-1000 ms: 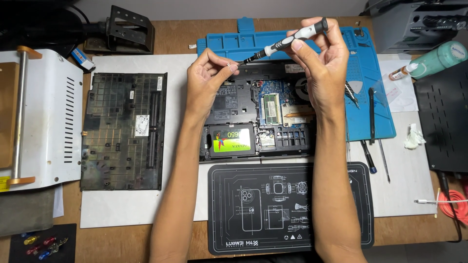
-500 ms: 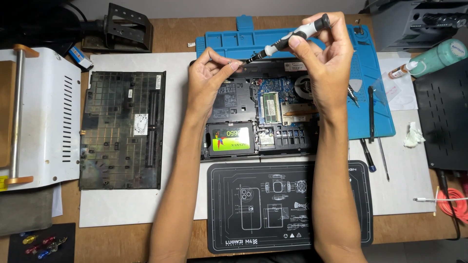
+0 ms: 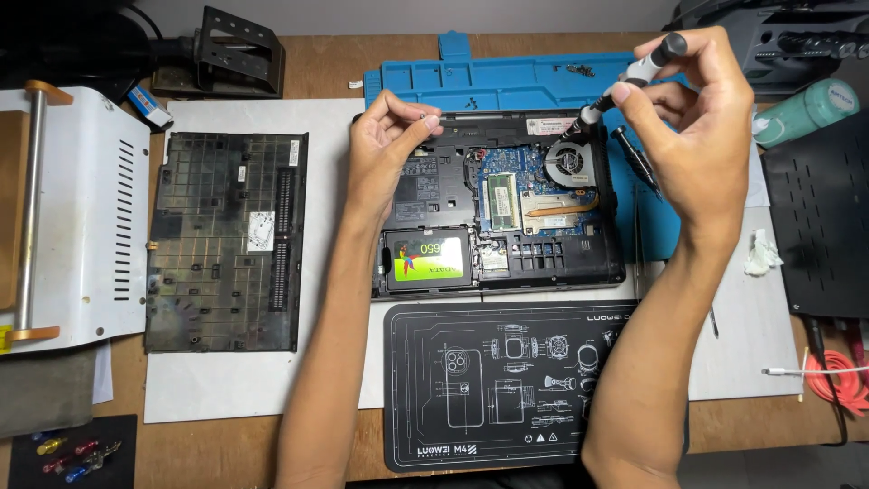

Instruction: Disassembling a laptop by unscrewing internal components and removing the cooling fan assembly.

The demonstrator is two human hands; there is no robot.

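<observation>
An opened laptop [image 3: 507,213] lies bottom-up on a blue work mat [image 3: 507,86], its fan, memory and a green-labelled drive [image 3: 427,258] exposed. My right hand [image 3: 692,118] holds a slim grey-and-black screwdriver [image 3: 634,72], tilted with its tip down over the laptop's fan corner. My left hand [image 3: 385,145] hovers over the laptop's upper left, thumb and fingers pinched together; anything between them is too small to see. The removed black bottom cover [image 3: 226,240] lies to the left on white paper.
A black printed mat [image 3: 507,380] lies in front of the laptop. A white metal device [image 3: 68,208] stands at the left, coloured bits [image 3: 72,448] below it. A second screwdriver [image 3: 638,158], a teal bottle [image 3: 810,109], a black panel [image 3: 828,226] and red cable [image 3: 837,371] are at the right.
My right hand has carried the screwdriver rightward, away from my left hand, to above the fan. My left hand stays pinched over the laptop's upper left.
</observation>
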